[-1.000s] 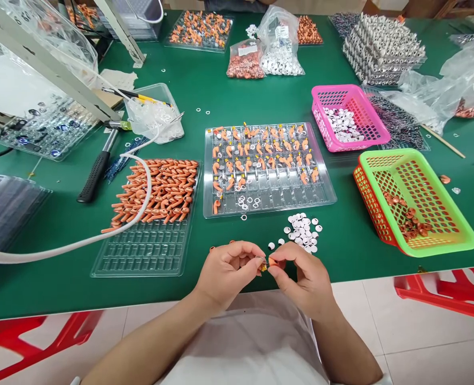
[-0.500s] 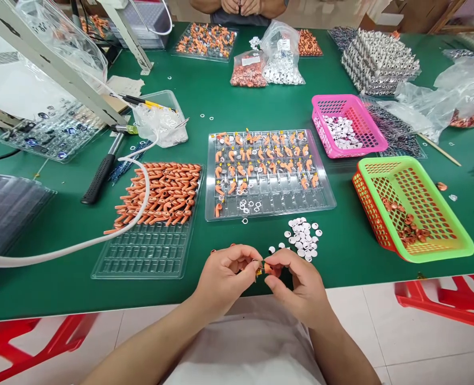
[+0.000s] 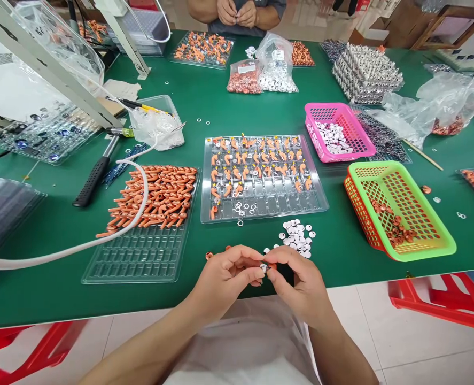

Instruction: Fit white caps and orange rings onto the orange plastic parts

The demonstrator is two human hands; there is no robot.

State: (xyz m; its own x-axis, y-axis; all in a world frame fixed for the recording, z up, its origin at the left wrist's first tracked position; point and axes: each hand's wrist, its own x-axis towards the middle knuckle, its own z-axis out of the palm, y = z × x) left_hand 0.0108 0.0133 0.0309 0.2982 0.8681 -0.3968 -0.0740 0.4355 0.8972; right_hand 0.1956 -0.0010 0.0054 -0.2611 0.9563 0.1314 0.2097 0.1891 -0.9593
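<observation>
My left hand [image 3: 224, 280] and my right hand [image 3: 298, 280] meet at the table's front edge, fingertips pinched together on a small orange part with a round whitish piece [image 3: 264, 267]. Its details are mostly hidden by the fingers. Just behind my right hand lies a pile of white discs [image 3: 298, 235]. Beyond it, a clear tray [image 3: 274, 199] holds rows of curved orange pieces with yellow tabs, and loose white rings lie at its front. Left of my hands, another clear tray [image 3: 130, 263] carries stacked orange tubular pieces [image 3: 156, 195]. A small orange part [image 3: 209, 255] rests beside my left hand.
A green basket [image 3: 441, 243] with copper-coloured parts and a pink basket [image 3: 367, 145] with white discs stand right. A hammer [image 3: 92, 179], a white cable [image 3: 80, 251] and a metal frame [image 3: 60, 69] are left. Across the table are bags [image 3: 277, 64] and another person's hands [image 3: 237, 13].
The view has shifted slightly. My fingertips have closed in on each other, and a round whitish piece now shows between them where a yellow tab and orange part showed before.
</observation>
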